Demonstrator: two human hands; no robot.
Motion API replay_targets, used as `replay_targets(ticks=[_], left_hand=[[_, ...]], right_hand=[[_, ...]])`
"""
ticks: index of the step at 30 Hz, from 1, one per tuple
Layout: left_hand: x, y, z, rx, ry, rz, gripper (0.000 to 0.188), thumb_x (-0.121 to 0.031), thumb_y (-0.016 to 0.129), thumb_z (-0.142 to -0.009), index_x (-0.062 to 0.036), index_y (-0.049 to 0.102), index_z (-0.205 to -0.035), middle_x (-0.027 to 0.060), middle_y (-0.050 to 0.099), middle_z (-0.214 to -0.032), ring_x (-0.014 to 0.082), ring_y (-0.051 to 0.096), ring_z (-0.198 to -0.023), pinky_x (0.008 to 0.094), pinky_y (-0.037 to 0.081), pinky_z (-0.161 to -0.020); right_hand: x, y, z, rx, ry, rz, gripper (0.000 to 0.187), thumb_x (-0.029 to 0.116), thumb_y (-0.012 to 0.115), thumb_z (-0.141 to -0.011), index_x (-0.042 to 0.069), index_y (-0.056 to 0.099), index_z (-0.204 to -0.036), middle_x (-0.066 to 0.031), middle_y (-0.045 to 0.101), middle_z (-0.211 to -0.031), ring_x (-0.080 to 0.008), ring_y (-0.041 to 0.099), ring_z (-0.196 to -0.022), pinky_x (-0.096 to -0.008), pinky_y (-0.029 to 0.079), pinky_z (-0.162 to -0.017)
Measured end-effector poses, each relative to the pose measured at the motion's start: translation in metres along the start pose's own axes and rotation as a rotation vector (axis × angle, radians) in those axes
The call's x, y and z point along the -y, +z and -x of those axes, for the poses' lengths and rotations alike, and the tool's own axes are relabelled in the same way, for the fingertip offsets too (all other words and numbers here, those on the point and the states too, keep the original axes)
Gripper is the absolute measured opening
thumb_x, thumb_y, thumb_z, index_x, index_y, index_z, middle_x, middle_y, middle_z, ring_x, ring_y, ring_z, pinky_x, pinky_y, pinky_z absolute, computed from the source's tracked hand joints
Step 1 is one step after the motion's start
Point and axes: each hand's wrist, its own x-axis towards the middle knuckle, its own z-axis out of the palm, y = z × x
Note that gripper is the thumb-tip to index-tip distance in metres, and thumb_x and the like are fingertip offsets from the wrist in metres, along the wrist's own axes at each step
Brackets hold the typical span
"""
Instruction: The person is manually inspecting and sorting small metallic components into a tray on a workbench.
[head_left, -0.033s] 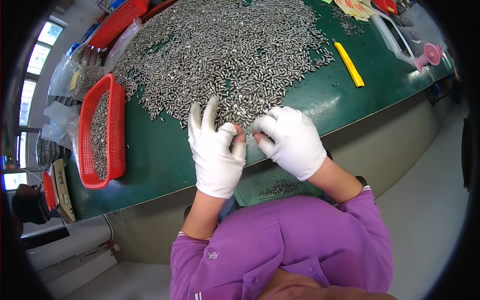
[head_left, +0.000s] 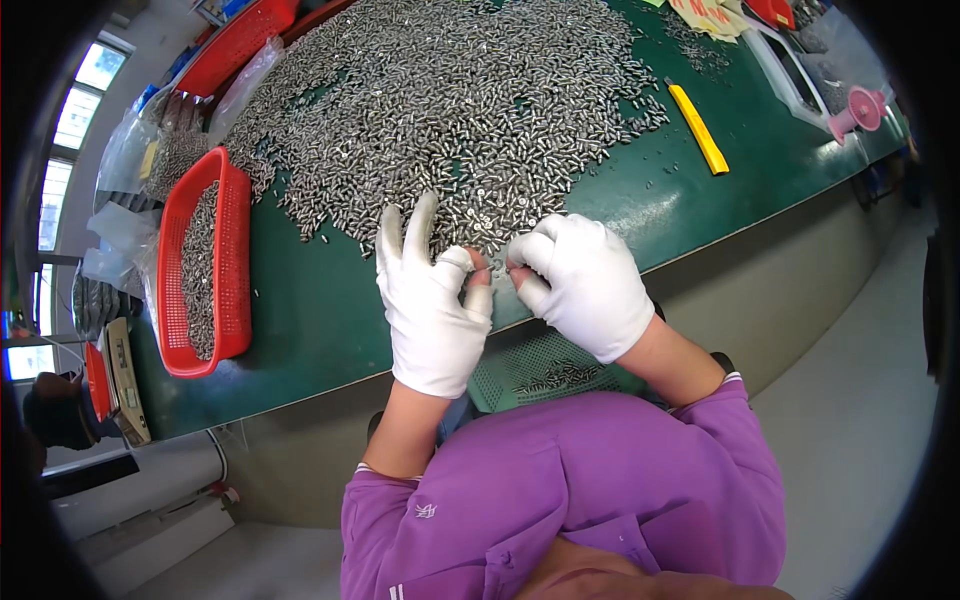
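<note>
A broad heap of small silvery metal pins or screws (head_left: 430, 110) covers the green tabletop (head_left: 320, 330) in front of me. Both my hands wear white gloves with bare thumb and index tips, and meet at the heap's near edge. My left hand (head_left: 430, 310) pinches with thumb and index finger while its other fingers stretch over the pieces. Close beside it, my right hand (head_left: 585, 280) has thumb and fingertips pressed together, the rest curled. Whatever sits in either pinch is too small to make out.
On the left stands a red basket (head_left: 235, 270) part-filled with metal pieces, near plastic bags (head_left: 125, 150) and a scale (head_left: 125, 385). A yellow cutter (head_left: 698, 130) and a pink stand (head_left: 858, 112) lie to the right. Below the table edge is a green basket (head_left: 500, 375) holding more pieces.
</note>
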Motion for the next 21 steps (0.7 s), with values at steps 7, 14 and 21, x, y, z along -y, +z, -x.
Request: replay_targets(ticks=[7,14,21], left_hand=[[-0.0009,-0.0007,0.004,-0.01,-0.004,0.033,0.02,-0.006,0.076,-0.073,-0.0096,0.064,-0.089,0.0223,0.051,-0.146,0.0547,0.041,-0.134,0.0628,0.037,-0.11],[-0.005,-0.0034,0.0011,0.04,0.008,0.005,0.023,-0.003,0.074,-0.075,-0.0107,0.061,-0.092,0.0174,0.048,-0.151,0.0523,0.039,-0.141,0.0561,0.037,-0.113],[-0.0028,-0.003,0.0049,0.02,-0.006,0.047,0.022,-0.005,0.075,-0.073,-0.0105,0.063,-0.091,0.0203,0.049,-0.15,0.0535,0.04,-0.137,0.0596,0.037,-0.111]], right_hand=[[0.0015,-0.0057,0.0035,0.016,0.007,-0.042,0.008,0.018,0.072,-0.081,0.013,0.067,-0.084,-0.0061,0.062,-0.082,-0.0287,0.064,-0.08,-0.0423,0.053,-0.072],[0.0022,-0.0048,0.0029,0.01,0.006,-0.031,0.008,0.02,0.07,-0.082,0.014,0.066,-0.083,-0.0056,0.062,-0.082,-0.027,0.065,-0.082,-0.041,0.053,-0.073],[0.0013,-0.0049,0.0063,0.004,0.021,-0.039,0.011,0.017,0.076,-0.078,0.013,0.069,-0.086,-0.006,0.062,-0.083,-0.03,0.062,-0.079,-0.0426,0.053,-0.072]])
